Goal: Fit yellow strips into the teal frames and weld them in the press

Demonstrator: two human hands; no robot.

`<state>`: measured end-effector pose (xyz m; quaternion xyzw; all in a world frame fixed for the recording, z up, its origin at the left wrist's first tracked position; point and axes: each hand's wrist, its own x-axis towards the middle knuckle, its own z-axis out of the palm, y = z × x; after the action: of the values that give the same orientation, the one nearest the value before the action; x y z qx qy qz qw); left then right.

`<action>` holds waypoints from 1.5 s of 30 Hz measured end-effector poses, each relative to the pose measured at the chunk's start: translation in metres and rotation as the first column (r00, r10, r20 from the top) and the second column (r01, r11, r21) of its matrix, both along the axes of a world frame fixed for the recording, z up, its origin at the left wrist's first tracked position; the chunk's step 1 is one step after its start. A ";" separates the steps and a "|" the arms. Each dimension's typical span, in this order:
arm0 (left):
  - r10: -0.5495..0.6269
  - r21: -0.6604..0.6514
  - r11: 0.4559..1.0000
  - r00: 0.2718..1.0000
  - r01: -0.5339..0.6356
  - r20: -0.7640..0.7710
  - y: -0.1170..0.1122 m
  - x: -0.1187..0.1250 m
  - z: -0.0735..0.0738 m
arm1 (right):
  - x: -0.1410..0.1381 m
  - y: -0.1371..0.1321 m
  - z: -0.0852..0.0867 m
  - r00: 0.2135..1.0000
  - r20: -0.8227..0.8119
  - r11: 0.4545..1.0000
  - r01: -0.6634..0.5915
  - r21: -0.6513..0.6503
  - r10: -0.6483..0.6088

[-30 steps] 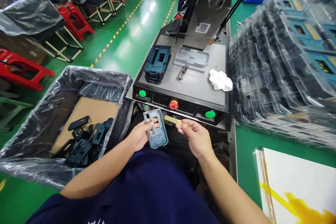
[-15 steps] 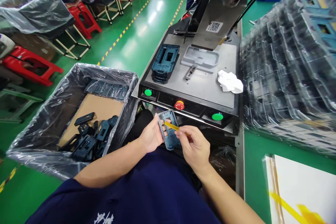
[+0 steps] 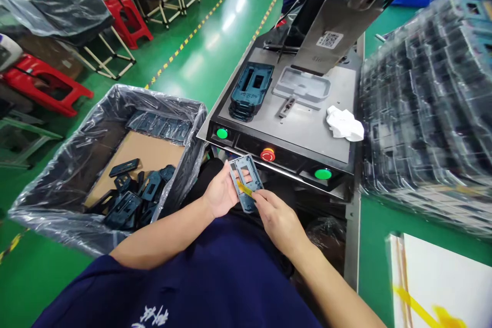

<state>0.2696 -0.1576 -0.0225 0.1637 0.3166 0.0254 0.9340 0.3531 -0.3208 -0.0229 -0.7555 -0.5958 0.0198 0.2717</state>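
Note:
My left hand (image 3: pixel 222 192) is closed around the side of a dark blue-grey plastic housing (image 3: pixel 251 202) with rectangular cutouts. Some of its fingertips show through the openings. A thin yellow strip (image 3: pixel 244 189) lies across the housing's inner face, pinched at its near end by my right hand (image 3: pixel 280 218). Whether the strip is tape or a stiff tool is unclear. Past the hands, a stack of similar housings (image 3: pixel 251 92) sits on a press machine's metal plate (image 3: pixel 300 133), beside a pale fixture (image 3: pixel 303 84).
At left stands a plastic-lined bin (image 3: pixel 49 177) with loose housings. The press has green buttons (image 3: pixel 323 173) and a red stop button (image 3: pixel 268 155). White crumpled paper (image 3: pixel 345 124) lies on it. Stacked clear trays (image 3: pixel 418 102) rise at right, near white sheets (image 3: pixel 442 271) with yellow tape.
My right hand has moved lower and left, bringing the yellow strip down along the housing at a different slant. The housing has risen slightly, and the view has shifted a little.

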 end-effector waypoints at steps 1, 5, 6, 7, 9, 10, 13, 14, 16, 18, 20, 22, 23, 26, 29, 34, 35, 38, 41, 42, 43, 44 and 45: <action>0.005 -0.001 1.000 1.000 -0.005 -0.005 0.000 0.000 0.001 | 0.000 -0.001 0.000 0.999 0.040 1.000 0.001 -0.002 -0.001; 0.027 -0.004 1.000 0.999 -0.027 -0.035 0.002 0.001 0.002 | -0.001 -0.003 0.006 0.999 0.004 0.997 0.052 -0.048 -0.052; 0.031 0.000 1.000 0.999 -0.031 -0.035 0.002 0.001 0.002 | -0.002 -0.003 0.009 0.995 -0.078 0.997 0.058 -0.055 -0.063; 0.032 0.005 0.999 0.999 -0.032 -0.029 0.002 0.000 0.001 | -0.003 -0.003 0.012 0.981 -0.181 0.997 0.056 -0.062 -0.066; 0.032 0.015 0.999 0.999 -0.032 -0.017 0.003 0.000 0.000 | -0.003 -0.002 0.017 0.923 -0.379 0.995 0.044 -0.085 -0.073; 0.032 0.018 0.999 0.999 -0.032 -0.014 0.003 0.000 -0.001 | -0.003 -0.002 0.019 0.887 -0.453 0.993 0.052 -0.107 -0.095; 0.036 0.021 0.999 0.999 -0.035 -0.029 0.004 -0.001 -0.002 | -0.001 -0.003 0.021 0.781 -0.588 0.975 0.125 -0.184 -0.211; 0.039 0.020 0.999 0.999 -0.039 -0.034 0.003 -0.001 -0.002 | -0.001 -0.003 0.020 0.737 -0.631 0.968 0.144 -0.207 -0.244; 0.045 0.020 0.999 0.998 -0.045 -0.041 0.003 -0.001 -0.002 | -0.001 -0.003 0.018 0.610 -0.740 0.959 0.163 -0.230 -0.282; 0.045 0.024 0.999 0.998 -0.044 -0.042 0.002 -0.001 -0.001 | -0.003 -0.001 0.016 0.446 -0.848 0.956 0.202 -0.215 -0.285; 0.032 0.031 0.999 0.999 -0.031 -0.026 0.000 -0.001 0.001 | -0.006 0.004 0.016 0.301 -0.918 0.950 0.251 -0.183 -0.257; 0.018 0.033 0.999 1.000 -0.017 -0.007 -0.003 -0.001 0.001 | -0.009 0.011 0.015 0.217 -0.950 0.947 0.278 -0.163 -0.227; 0.014 0.035 0.999 1.000 -0.014 -0.001 -0.004 -0.001 0.001 | -0.010 0.015 0.015 0.192 -0.957 0.946 0.282 -0.158 -0.217; -0.011 0.056 0.998 0.999 0.009 0.035 -0.010 -0.003 0.000 | -0.014 0.023 0.012 0.153 -0.966 0.942 0.298 -0.157 -0.209; -0.077 0.104 0.992 0.992 0.066 0.101 -0.015 -0.005 -0.002 | -0.015 0.027 0.008 0.150 -0.966 0.933 0.325 -0.155 -0.213; -0.085 0.151 0.986 0.994 0.075 0.065 -0.018 -0.008 -0.003 | -0.017 0.026 0.001 0.231 -0.946 0.922 0.364 -0.133 -0.228; -0.077 0.147 0.987 0.996 0.070 0.047 -0.018 -0.008 -0.004 | -0.018 0.026 -0.001 0.254 -0.942 0.925 0.361 -0.117 -0.219; -0.051 0.138 0.989 0.999 0.051 -0.004 -0.017 -0.007 -0.005 | -0.020 0.023 -0.006 0.384 -0.906 0.945 0.322 -0.051 -0.179; -0.019 0.143 0.989 0.999 0.025 -0.045 -0.018 -0.006 -0.007 | -0.022 0.021 -0.007 0.649 -0.738 0.962 0.274 0.000 -0.185; -0.009 0.148 0.989 0.998 0.018 -0.057 -0.019 -0.006 -0.008 | -0.022 0.020 -0.006 0.736 -0.650 0.965 0.261 0.017 -0.187; -0.002 0.152 0.988 0.998 0.012 -0.069 -0.020 -0.006 -0.009 | -0.023 0.020 -0.005 0.807 -0.561 0.968 0.249 0.034 -0.188; 0.002 0.157 0.987 0.997 0.010 -0.080 -0.020 -0.006 -0.009 | -0.023 0.019 -0.003 0.857 -0.481 0.970 0.238 0.046 -0.187; 0.004 0.161 0.987 0.996 0.010 -0.091 -0.020 -0.006 -0.010 | -0.023 0.018 -0.002 0.890 -0.415 0.972 0.228 0.049 -0.188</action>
<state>0.2637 -0.1778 -0.0322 0.2399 0.3555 0.0420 0.9024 0.3300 -0.3028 -0.0245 -0.7802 -0.4418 0.1188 0.4266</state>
